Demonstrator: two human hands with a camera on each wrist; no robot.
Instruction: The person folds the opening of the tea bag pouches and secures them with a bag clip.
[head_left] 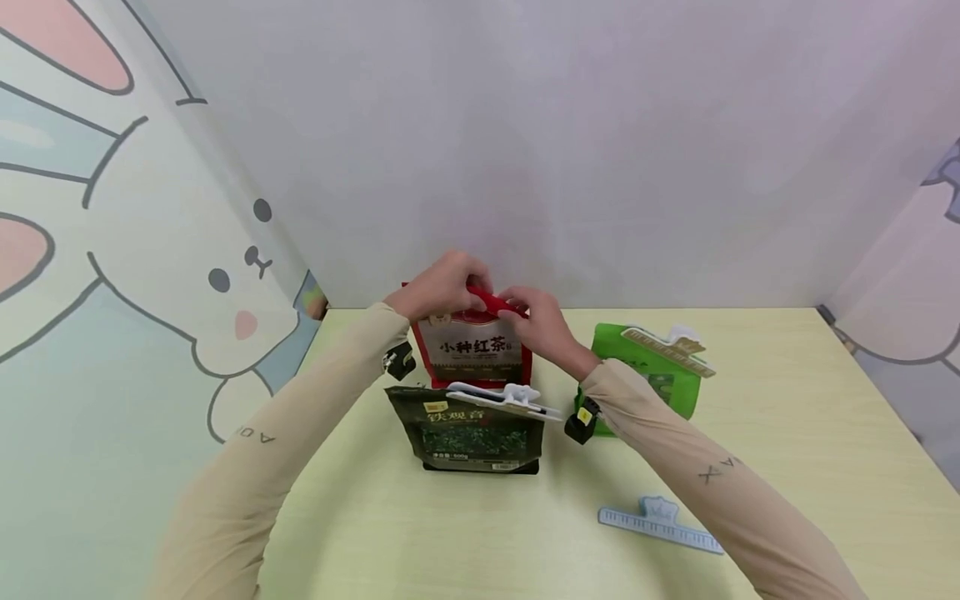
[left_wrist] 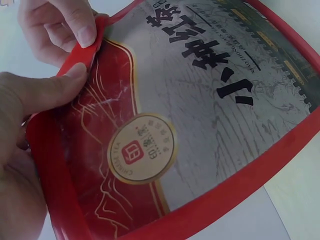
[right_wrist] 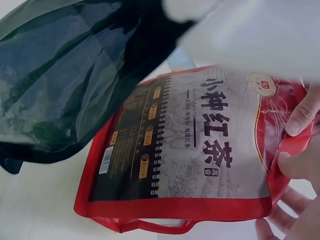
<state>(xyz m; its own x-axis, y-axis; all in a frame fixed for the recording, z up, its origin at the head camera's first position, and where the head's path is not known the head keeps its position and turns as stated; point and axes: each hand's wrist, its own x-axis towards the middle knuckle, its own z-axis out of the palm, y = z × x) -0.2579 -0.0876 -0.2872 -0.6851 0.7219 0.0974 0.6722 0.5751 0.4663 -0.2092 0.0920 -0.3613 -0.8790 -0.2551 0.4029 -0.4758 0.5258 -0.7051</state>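
Observation:
Both hands work at the top edge of a red tea bag [head_left: 480, 354] that stands upright near the wall. My left hand [head_left: 450, 285] pinches the top edge toward its left part, thumb in front, as the left wrist view shows. Close beside it, my right hand [head_left: 542, 321] pinches the same red edge, which looks folded between the two hands. In front stands a dark tea bag [head_left: 480, 437] with a white clip [head_left: 510, 396] across its top. The right wrist view shows the red bag's printed front [right_wrist: 215, 130], partly covered by the dark bag [right_wrist: 65, 80].
Right of the red bag stands a green bag [head_left: 678, 392] with a whitish clip [head_left: 671, 348] on its top, partly behind the right forearm. A light blue clip [head_left: 660, 525] lies on the wooden table [head_left: 390, 533] near the right forearm. The wall [head_left: 525, 150] rises behind.

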